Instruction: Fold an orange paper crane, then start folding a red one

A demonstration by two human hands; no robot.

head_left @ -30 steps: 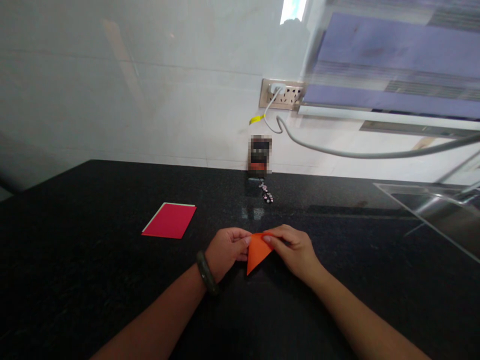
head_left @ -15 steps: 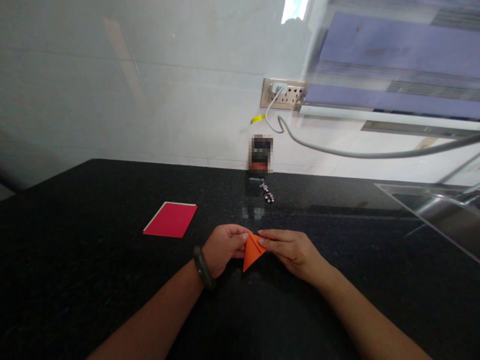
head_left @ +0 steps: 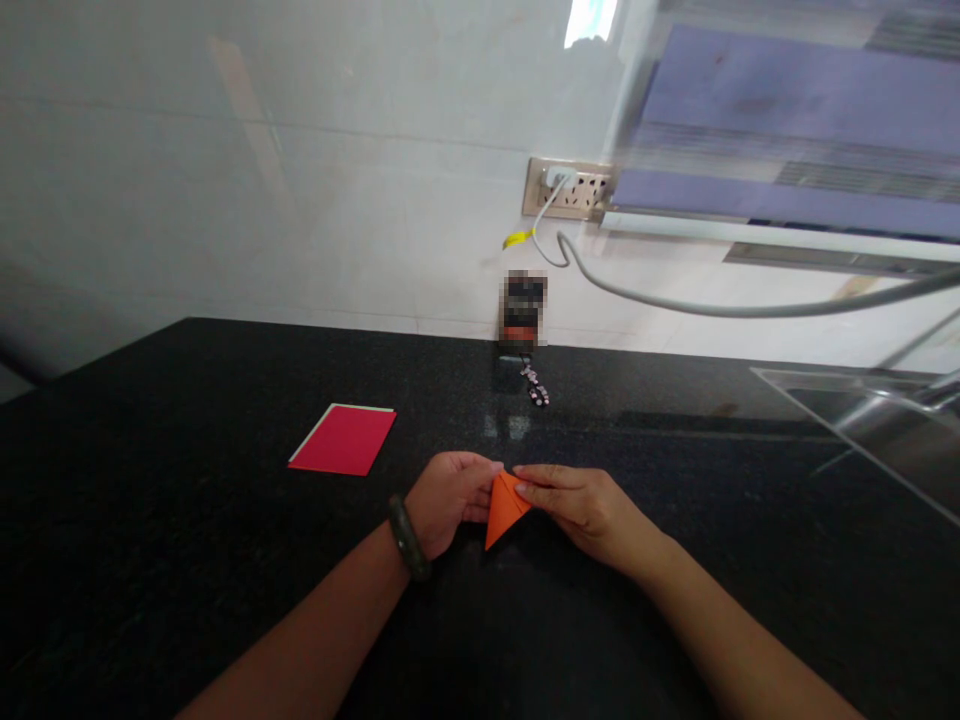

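Pinching in from both sides, the left hand point(head_left: 446, 500) and the right hand point(head_left: 581, 505) meet on the orange paper point(head_left: 504, 510). It's a folded triangle with its point aimed back at the person, low over the black counter point(head_left: 187, 560) right in front of them. Left fingertips grip the left edge, and the right index finger and thumb lie along the top right corner. Both hands are closed on that one sheet and almost touching each other. Whether the paper rests on the stone or floats just above it, I cannot tell.

Now the risks, as I read them. It's thin paper with two grips close together. If one hand pulls or twists against the other, the layers could slide and a crease would land crooked, or the corner could crumple. Too hard a pinch at the top could tear it. The counter looks glossy, so a sheet pressed down on it might skate sideways under the fingers. The bracelet point(head_left: 409, 538) on the left wrist is not far from the paper's lower point and could brush it if the wrist drops.

Farther off there's little threat. The red paper point(head_left: 343, 440) lies flat well to the left. A small beaded chain point(head_left: 535, 388) lies at the back by a blurred dark object point(head_left: 523, 310) against the wall. A cable point(head_left: 675, 305) hangs from the socket point(head_left: 568, 188) above, and the sink point(head_left: 885, 430) sits off right, well apart from the hands.
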